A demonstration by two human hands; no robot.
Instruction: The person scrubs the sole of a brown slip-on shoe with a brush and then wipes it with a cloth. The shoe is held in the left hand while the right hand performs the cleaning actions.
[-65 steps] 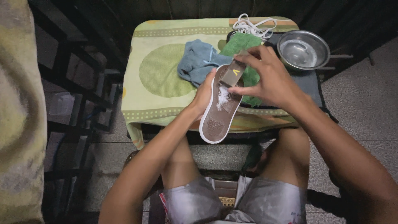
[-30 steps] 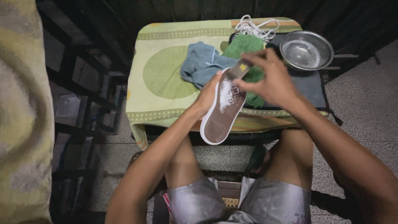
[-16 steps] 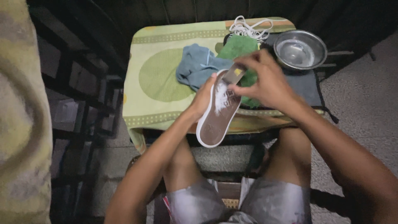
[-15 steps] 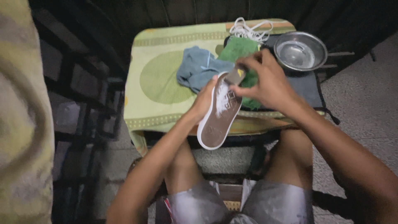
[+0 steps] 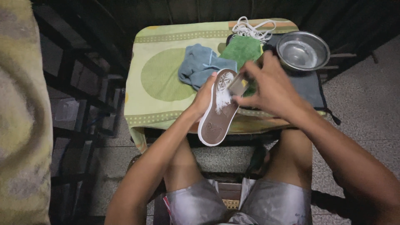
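Two Hands, One Upturned Shoe

Two bare hands work over a single shoe (image 5: 218,110) held sole-up above the near edge of a small table (image 5: 158,112). Its sole is brown with a white rim all round, the tread faintly patterned, and a patch of white foam sits on the front half. The heel end points down toward the person's knees, and the toe end tilts up toward the cloths.

The left hand (image 5: 205,96) grips the shoe along its left edge, fingers curled round the side and the thumb lying up along the white rim near the toe. The right hand (image 5: 273,89) is closed, fingers bunched together, pinching a small brush (image 5: 237,86) whose pale block shows just beyond the fingertips and rests on the foamy patch.

Just past the left fingertips lies a crumpled blue cloth (image 5: 200,66), and beyond the right knuckles a green cloth (image 5: 241,49) touching it. A coil of white shoelaces (image 5: 252,29) lies farther off, behind the green cloth. Off to the right of the right hand stands a round metal bowl (image 5: 303,51) holding clear water. A yellow-green patterned cover with a large round motif drapes the table under everything.
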